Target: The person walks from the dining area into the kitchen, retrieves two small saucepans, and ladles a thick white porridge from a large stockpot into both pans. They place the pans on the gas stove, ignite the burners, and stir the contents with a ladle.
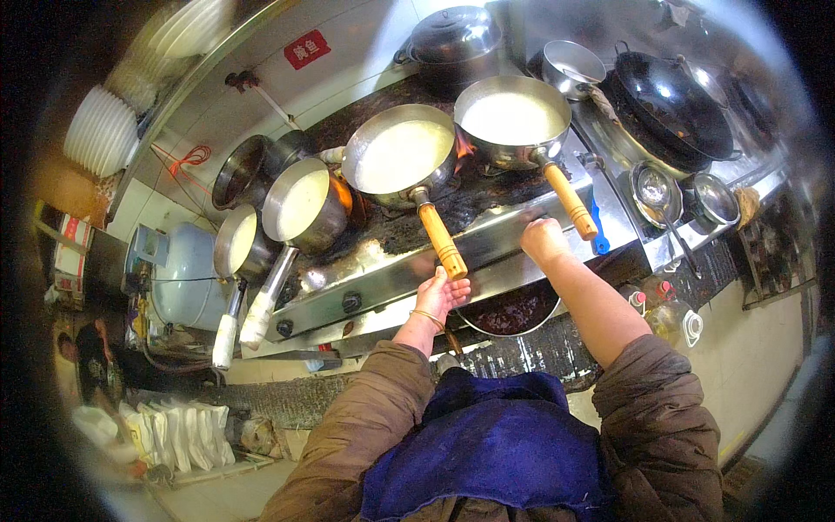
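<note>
My left hand [441,293] is just under the end of a wooden pan handle; its fingers are apart, and whether the thumb touches the handle I cannot tell. That handle belongs to a saucepan [399,156] of pale milky liquid over a flame. My right hand [545,240] is at the stove's steel front edge, fingers curled, perhaps at a knob hidden from view. Above it a second wooden-handled saucepan [512,117] holds similar liquid. Two smaller saucepans, one nearer [299,201] and one further left [236,241], have wrapped handles and pale liquid; flame shows beside the nearer one.
A lidded black pot [455,42] stands behind the pans. On the right are a black wok [675,104], a strainer [654,189] and a blue-handled tool [599,228]. A wide pan [512,310] of dark contents sits below the stove front. Oil bottles [672,323] stand on the floor.
</note>
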Available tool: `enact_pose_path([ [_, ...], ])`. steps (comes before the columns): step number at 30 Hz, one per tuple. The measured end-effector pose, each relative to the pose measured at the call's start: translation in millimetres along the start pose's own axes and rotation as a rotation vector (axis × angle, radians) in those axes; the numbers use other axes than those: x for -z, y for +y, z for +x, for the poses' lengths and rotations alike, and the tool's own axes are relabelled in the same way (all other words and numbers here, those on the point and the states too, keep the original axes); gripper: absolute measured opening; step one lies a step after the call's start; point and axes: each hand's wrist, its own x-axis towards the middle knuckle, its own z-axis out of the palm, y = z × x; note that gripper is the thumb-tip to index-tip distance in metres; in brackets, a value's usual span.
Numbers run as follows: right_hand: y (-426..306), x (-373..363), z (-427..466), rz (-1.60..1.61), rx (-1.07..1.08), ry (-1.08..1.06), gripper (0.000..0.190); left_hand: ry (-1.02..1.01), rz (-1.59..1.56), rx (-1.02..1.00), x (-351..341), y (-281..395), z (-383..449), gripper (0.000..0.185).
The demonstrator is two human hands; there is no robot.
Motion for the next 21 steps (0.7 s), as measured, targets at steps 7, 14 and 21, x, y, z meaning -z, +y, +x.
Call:
enact_pose_path([
  [7, 1.6, 2.3, -1.5, -0.023, 0.016, -0.002, 0.013, 0.023, -0.012, 0.004, -1.8, 2.5, -2.5, 0.035],
  [14, 0.6, 1.5, -1.6, -0.028, 0.010, -0.009, 0.014, 0.013, 0.006, 0.021, 0.5, 1.8, -1.2, 0.038],
  [21, 0.9, -0.6, -0.9, -0.023, -0.007, 0.026, 0.013, -0.010, 0.020, 0.014, 2.5, 0.3, 0.7, 0.042],
])
